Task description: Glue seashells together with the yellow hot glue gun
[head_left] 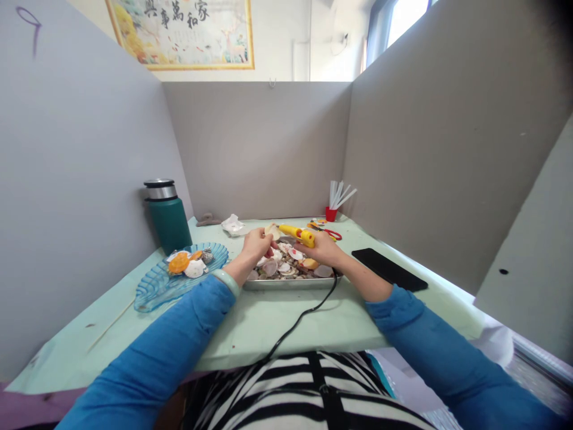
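Observation:
Pinched in the fingers of my left hand [256,246] is a pale seashell [273,232], held up above the far left part of a metal tray [290,284]. My right hand [326,247] grips a yellow hot glue gun [299,234], its nozzle pointing left and meeting or nearly meeting the shell. A black cord [299,319] runs from the gun over the tray's front edge toward my lap. Many loose shells [270,267] and small stones fill the tray under both hands.
On the left, a blue shell-shaped plate [154,289] holds several shells beside a green bottle [169,221]. Crumpled white paper [233,225] lies behind. At right are red-handled scissors [332,234], a red cup [331,214] of glue sticks and a black flat object [388,269]. Grey partitions [259,149] enclose the table.

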